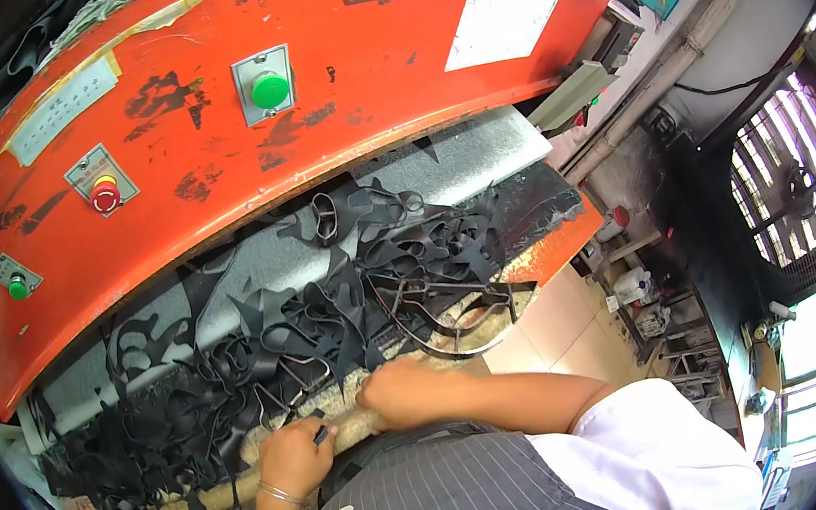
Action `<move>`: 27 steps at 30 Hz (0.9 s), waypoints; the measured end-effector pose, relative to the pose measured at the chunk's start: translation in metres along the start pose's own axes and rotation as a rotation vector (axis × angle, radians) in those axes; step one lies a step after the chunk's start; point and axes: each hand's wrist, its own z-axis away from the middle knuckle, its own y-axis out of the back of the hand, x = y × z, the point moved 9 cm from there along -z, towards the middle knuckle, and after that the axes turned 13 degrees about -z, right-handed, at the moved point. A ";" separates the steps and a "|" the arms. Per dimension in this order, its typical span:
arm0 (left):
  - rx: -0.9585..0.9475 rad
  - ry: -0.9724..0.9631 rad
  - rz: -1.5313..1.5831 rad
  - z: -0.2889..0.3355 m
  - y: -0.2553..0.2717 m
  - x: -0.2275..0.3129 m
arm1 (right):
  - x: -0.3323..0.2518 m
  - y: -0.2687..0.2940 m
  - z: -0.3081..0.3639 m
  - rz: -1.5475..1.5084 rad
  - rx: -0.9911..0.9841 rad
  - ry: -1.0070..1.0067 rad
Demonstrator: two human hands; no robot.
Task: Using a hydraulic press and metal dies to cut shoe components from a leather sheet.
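Note:
My left hand (295, 459), with metal bangles at the wrist, is closed at the front edge of the work surface. A small black piece (322, 432) sticks out between its thumb and fingers. To the right, my right hand (404, 393) is curled against the worn tan edge (352, 429); its fingertips are hidden. Just beyond it lies a large curved metal cutting die (462, 331). Heaped black sheet offcuts (212, 393) spread across the surface ahead of both hands. A narrower metal die (303, 376) lies among them, and a small oval die (324, 218) stands farther back.
An orange press (217, 166) spans the far side, carrying green buttons (270, 90) and a red stop button (105, 195). Under it is a grey-white board (487, 150). Tiled floor (563, 333), cluttered shelving (649, 298) and a barred window (786, 172) are at right.

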 end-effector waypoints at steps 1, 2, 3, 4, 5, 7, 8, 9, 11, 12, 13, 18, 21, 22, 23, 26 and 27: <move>-0.110 0.001 0.029 -0.013 0.002 0.001 | 0.004 0.037 -0.001 -0.142 0.079 -0.005; 0.013 -0.051 0.164 -0.031 0.020 0.009 | 0.021 0.072 -0.006 -0.280 0.278 0.007; 0.122 -0.154 0.224 -0.050 0.035 0.022 | 0.035 0.112 -0.010 -0.218 0.501 -0.055; 0.139 -0.174 0.161 -0.073 0.041 0.029 | 0.057 0.146 -0.017 -0.183 0.710 -0.166; 0.157 -0.193 0.100 -0.098 0.046 0.035 | 0.077 0.172 -0.030 -0.177 0.760 -0.257; 0.208 -0.205 0.125 -0.150 0.042 0.044 | 0.109 0.203 -0.056 -0.237 0.760 -0.467; 0.204 -0.208 0.130 -0.177 0.025 0.043 | 0.123 0.207 -0.070 -0.245 0.753 -0.480; 0.326 -0.237 0.019 -0.193 0.017 0.041 | 0.130 0.207 -0.087 -0.255 0.733 -0.468; 0.438 -0.265 -0.086 -0.207 0.014 0.040 | 0.153 0.208 -0.106 -0.330 0.684 -0.424; 0.416 -0.258 -0.076 -0.210 0.009 0.038 | 0.165 0.208 -0.112 -0.405 0.642 -0.387; 0.392 -0.228 -0.066 -0.209 0.004 0.028 | 0.150 0.213 -0.102 -0.709 0.492 -0.405; 0.369 -0.260 -0.037 -0.214 0.014 0.039 | 0.169 0.299 -0.063 -0.189 0.751 0.109; 0.279 -0.175 0.068 -0.228 0.020 0.043 | 0.163 0.308 -0.080 -0.006 0.638 0.266; 0.262 -0.198 0.100 -0.233 0.018 0.047 | 0.155 0.299 -0.087 0.025 0.532 0.369; 0.245 -0.223 0.133 -0.237 0.015 0.052 | 0.156 0.296 -0.090 0.025 0.530 0.373; 0.380 -0.183 0.131 -0.247 0.008 0.058 | 0.163 0.261 -0.117 0.069 0.215 0.266; 0.381 -0.179 0.129 -0.251 0.001 0.059 | 0.165 0.260 -0.118 0.069 0.213 0.271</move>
